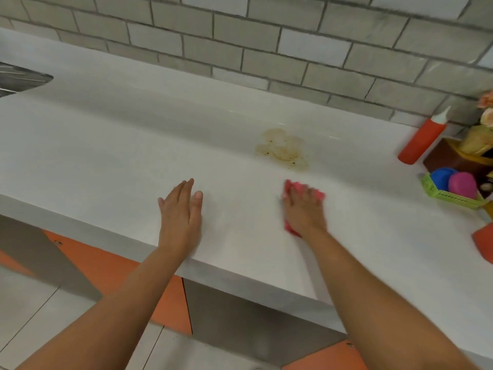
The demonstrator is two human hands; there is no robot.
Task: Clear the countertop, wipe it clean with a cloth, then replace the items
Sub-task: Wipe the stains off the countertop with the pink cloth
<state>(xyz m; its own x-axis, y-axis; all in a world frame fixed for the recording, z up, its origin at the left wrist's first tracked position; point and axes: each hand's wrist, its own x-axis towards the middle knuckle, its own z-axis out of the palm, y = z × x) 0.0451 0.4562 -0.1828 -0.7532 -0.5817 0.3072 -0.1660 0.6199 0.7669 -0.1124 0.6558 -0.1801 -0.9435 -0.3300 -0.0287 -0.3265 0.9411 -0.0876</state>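
The white countertop [112,156] stretches across the view. My right hand [304,209] presses flat on a pink cloth [292,188] near the front middle; the cloth shows past my fingertips and under my wrist. A yellowish-brown stain [284,148] with dark specks lies on the counter just beyond the cloth. My left hand [181,212] rests flat on the counter to the left, fingers together, holding nothing.
At the right end stand a red squeeze bottle [422,138], a green basket [450,196] with a blue and a pink round item, a brown box [448,158] with flowers, and an orange object [484,243]. A steel sink [18,77] is at far left. A tiled wall backs the counter.
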